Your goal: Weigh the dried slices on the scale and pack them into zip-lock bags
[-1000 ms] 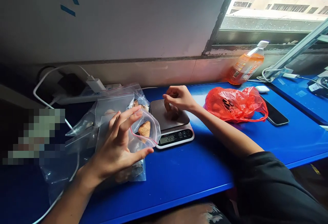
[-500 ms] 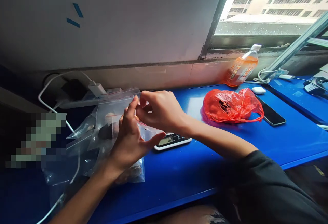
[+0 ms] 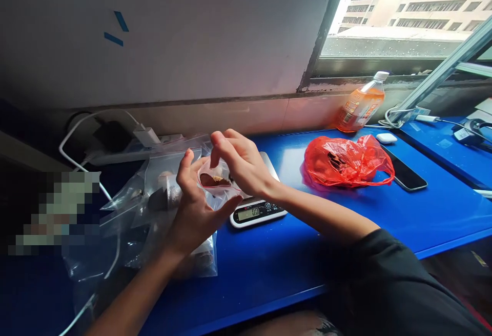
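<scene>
A small clear zip bag (image 3: 220, 198) with a red line along its mouth is held above the table, its mouth open toward me. Brown and golden-tan contents (image 3: 213, 180) show inside. My left hand (image 3: 194, 213) is curved around the bag's left and lower side, thumb stretched along the near rim. At the bag's right edge is my right hand (image 3: 246, 166), with bent fingers; its lower fingertips are partly hidden. Behind and below the hands lies a white kitchen scale (image 3: 253, 215), its display reading 0.0.
Several clear zip bags (image 3: 161, 166) with dark and brown things lie left on the blue table (image 3: 269, 264), near a white cable and a power strip (image 3: 111, 156). To the right are a red plastic bag (image 3: 346, 159), a phone (image 3: 407, 172), an earbud case (image 3: 386, 138) and an orange drink bottle (image 3: 363, 102).
My right hand's fingers have moved right, away from my left fingertips. The bag's mouth now stands wide, and its brown contents show. More of the scale's plate is visible.
</scene>
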The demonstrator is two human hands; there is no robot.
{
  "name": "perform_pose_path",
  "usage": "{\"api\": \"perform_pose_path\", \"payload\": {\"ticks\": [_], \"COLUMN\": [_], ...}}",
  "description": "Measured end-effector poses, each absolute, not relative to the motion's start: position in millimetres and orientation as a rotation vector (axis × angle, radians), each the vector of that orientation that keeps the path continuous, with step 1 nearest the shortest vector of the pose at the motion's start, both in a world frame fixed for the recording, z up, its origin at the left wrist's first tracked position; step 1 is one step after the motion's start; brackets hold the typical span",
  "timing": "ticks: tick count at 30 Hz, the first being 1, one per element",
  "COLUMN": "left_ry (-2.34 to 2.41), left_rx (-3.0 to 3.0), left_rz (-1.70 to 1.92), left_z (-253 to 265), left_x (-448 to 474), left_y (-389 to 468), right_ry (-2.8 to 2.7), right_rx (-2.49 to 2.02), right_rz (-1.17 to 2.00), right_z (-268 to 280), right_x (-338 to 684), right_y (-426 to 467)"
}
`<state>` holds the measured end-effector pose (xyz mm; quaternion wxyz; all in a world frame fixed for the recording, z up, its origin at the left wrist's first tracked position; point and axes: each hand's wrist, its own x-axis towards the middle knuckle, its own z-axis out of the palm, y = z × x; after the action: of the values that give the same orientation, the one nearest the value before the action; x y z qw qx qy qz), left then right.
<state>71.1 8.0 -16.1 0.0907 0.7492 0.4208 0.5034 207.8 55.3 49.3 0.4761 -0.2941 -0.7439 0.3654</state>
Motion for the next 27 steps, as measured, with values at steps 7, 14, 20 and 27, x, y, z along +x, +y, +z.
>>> {"api": "perform_pose_path", "payload": {"ticks": [7,14,20,27], "left_ry": [1.228,0.948,1.183,1.380], "left_rx": [1.916,1.711,2.029,2.052], "left_rz": [1.629,1.671,1.504,1.510], "left_z": [-13,3,-10,-20], "left_x": [62,42,56,69], "left_y": [2,0,-8,-10], "right_ry": [-1.951,-2.688,-2.439,-2.126], "right_rx": [-0.596,-0.861,-0.777,-0.479], "right_rz": [0.595,0.265,0.243,0.272], "right_z": [32,-14,-9,45], "right_x": [256,306,298,266], "right_y": [71,77,77,35]}}
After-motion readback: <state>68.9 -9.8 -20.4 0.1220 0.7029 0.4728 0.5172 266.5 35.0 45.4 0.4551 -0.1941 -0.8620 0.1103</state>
